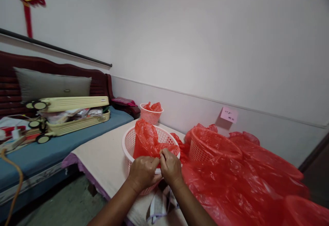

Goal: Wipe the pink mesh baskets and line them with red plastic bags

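A red plastic bag [145, 138] bunches up inside a white perforated basket [127, 143] and partly hangs over its near rim. My left hand [144, 172] is closed, its fingers pinching the bag at the front of the basket. Right beside it, my right hand [170, 166] is also closed on the gathered plastic, thumb on top. The two hands nearly touch and sit at the basket's near rim. They hide part of the bag's edge and the front of the basket.
Several baskets covered with red bags [218, 178] crowd the right side. A smaller white basket [151, 114] with red plastic stands behind. A pink note [229, 114] is on the wall. At left, a half-open yellow suitcase [77, 116] lies on a blue bed [120, 117].
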`<state>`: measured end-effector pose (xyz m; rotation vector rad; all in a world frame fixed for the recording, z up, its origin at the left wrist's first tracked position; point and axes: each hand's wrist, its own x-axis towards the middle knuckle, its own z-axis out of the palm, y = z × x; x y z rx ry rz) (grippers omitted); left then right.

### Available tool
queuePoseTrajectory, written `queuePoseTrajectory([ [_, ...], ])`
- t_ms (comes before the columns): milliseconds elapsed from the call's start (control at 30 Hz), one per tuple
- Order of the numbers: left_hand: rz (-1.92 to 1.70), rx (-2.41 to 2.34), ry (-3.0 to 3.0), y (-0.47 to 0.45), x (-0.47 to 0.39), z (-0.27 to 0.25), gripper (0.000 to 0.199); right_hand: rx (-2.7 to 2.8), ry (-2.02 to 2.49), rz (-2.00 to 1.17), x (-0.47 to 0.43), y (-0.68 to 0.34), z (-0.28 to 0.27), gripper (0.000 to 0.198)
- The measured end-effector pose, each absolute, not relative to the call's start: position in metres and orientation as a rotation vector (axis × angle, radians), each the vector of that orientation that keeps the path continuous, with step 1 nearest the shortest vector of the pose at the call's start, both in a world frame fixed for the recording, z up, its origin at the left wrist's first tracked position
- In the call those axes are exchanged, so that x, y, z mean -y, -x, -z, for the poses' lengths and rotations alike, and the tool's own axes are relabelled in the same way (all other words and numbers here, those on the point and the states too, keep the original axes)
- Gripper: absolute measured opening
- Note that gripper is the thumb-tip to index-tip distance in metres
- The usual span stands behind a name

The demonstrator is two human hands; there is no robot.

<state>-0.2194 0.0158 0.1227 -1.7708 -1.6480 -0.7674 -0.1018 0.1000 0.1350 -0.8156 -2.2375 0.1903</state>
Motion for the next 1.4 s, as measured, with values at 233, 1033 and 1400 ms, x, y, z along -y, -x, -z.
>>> queuePoseTrajectory([
  [233,0.731,1.667,1.795,0.213,-0.009,-0.122,0.017,2.225,0.742,-0.213,-0.097,0.094,-0.131,0.021],
  [1033,0.602,1.413,1.933,0.214,0.028,-0.129,0.022,2.159,0.584,-0.173,-0.059,0.075,-0.130,0.012],
  [1400,0.506,1.329,1.831,0.275,0.004,-0.103,0.029,2.299,0.639,0.111,-0.069,0.107,-0.135,0.006],
])
